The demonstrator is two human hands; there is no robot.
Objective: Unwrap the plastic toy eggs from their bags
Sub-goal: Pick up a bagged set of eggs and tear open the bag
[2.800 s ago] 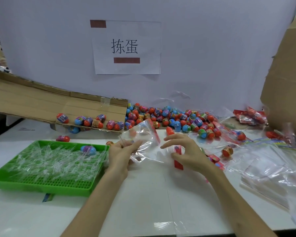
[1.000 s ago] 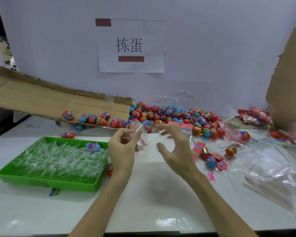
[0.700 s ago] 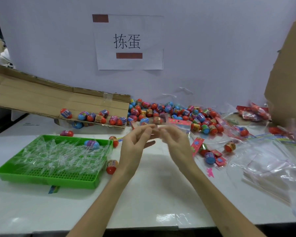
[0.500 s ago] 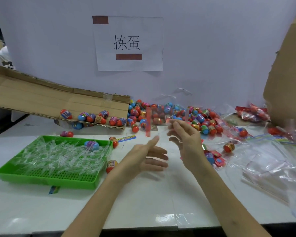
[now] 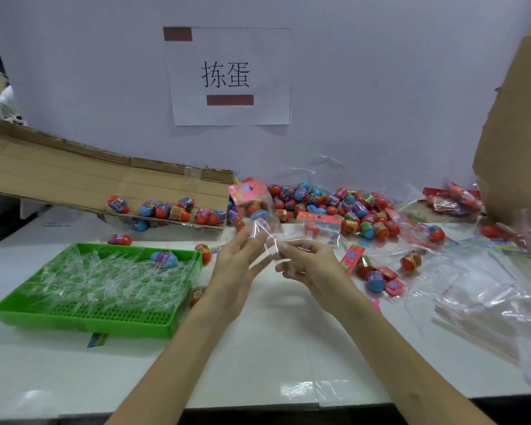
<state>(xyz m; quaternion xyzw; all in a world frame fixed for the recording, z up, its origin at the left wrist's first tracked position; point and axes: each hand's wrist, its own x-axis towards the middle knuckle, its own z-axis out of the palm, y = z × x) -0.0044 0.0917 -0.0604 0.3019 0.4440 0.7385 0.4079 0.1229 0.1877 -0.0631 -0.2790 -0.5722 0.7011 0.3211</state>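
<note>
Right of the tray [image 5: 83,322], our left grip [image 5: 236,266] and right grip [image 5: 311,266] pinch the bag [image 5: 265,227], its egg [image 5: 258,215] inside; it likely needs tearing open next.

Green tray [image 5: 83,322], cardboard flap [image 5: 59,176], paper sign [image 5: 258,56].

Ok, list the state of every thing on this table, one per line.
bag: held up, eggs inside
left hand: pinches the bag
right hand: pinches the bag
green tray: holds clear strips and one egg
cardboard flap: tilted, loose eggs on it
egg pile: heaped, mostly loose
</note>
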